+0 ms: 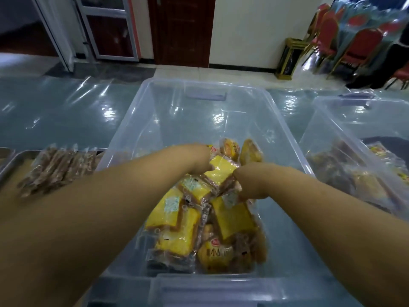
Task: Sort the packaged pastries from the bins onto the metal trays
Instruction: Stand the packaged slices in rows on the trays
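**Colours: bins, packs, tray**

Centre bin (124, 129) clear and colourless, same for right bin (332, 120). Pastry packs (221, 170) in centre bin: bright yellow crumb, brown crust edge, clear wrap with whitish print. Front pack (215, 253) orange-yellow, red logo, dark characters. Tray (13, 165) at tabletop left edge silver-grey. Tray packs (57, 169) reddish brown in clear wrap. Tabletop (55, 107) blue-grey, glossy with white glare. Chairs (360, 45) red, gold frames. Door (181, 29) dark brown. Wall (254, 29) white.
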Action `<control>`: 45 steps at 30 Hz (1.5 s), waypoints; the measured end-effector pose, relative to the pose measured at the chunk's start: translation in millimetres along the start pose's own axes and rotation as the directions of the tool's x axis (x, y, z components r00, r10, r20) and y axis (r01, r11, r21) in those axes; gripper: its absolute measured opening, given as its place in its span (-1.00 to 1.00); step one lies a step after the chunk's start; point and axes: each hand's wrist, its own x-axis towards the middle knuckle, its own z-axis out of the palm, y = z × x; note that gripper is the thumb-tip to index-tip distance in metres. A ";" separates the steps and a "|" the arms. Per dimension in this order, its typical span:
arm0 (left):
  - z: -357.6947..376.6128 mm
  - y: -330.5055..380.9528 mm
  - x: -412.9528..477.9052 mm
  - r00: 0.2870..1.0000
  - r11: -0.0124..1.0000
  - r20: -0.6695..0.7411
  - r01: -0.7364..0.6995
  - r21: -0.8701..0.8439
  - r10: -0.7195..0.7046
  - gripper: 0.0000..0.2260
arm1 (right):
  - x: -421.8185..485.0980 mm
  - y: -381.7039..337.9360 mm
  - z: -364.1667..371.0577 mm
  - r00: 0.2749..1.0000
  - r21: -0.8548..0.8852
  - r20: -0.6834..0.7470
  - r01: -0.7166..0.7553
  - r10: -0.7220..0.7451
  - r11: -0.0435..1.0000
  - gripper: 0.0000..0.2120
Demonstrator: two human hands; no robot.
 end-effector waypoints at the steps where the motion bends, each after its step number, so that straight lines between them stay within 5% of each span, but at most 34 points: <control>1: 5.9 1.7 4.4 1.000 0.999 0.005 0.011 -0.034 -0.011 -0.58 | 1.4 -1.1 1.5 1.000 -0.020 0.006 0.004 -0.004 1.000 -0.66; 6: 23.5 5.8 15.2 0.999 0.998 0.028 0.043 -0.039 -0.042 -0.51 | 7.5 -16.3 8.5 0.989 -0.096 0.140 0.052 -0.038 0.994 -0.58; 13: 16.0 -4.8 7.9 0.995 0.995 0.014 0.095 -0.037 -0.095 -0.41 | 7.0 -15.3 13.3 0.993 -0.133 0.115 0.027 -0.011 0.991 -0.61; 19: 2.5 -19.0 -18.8 0.991 0.993 0.099 0.082 0.089 -0.090 -0.42 | 3.4 -6.2 2.0 0.998 -0.084 0.043 -0.042 0.045 0.996 -0.66; 25: 17.9 -23.0 -15.0 0.973 0.992 0.205 0.116 -0.058 -0.102 -0.34 | -8.0 4.3 -15.9 0.953 -0.144 -0.179 -0.272 0.245 0.952 -0.68; 30: 21.0 -11.9 -8.5 0.972 0.992 0.229 0.084 -0.098 -0.060 -0.54 | 7.8 12.9 -32.0 0.933 -0.034 -0.201 -0.313 0.300 0.949 -0.68; 36: 16.3 -19.2 0.3 0.972 0.964 0.194 0.170 -0.205 -0.130 -0.72 | 36.3 18.1 -24.5 0.956 -0.150 -0.204 -0.245 0.213 0.958 -0.75; 42: 1.1 -27.1 3.7 0.990 0.947 0.048 0.139 -0.290 -0.130 -0.70 | 45.3 19.7 -23.0 0.919 0.256 -0.208 -0.280 0.335 0.925 -0.71; 45: -3.9 -29.5 1.4 0.991 0.950 0.021 0.132 -0.281 -0.132 -0.71 | 46.6 19.3 -20.1 0.922 0.307 -0.215 -0.248 0.321 0.919 -0.68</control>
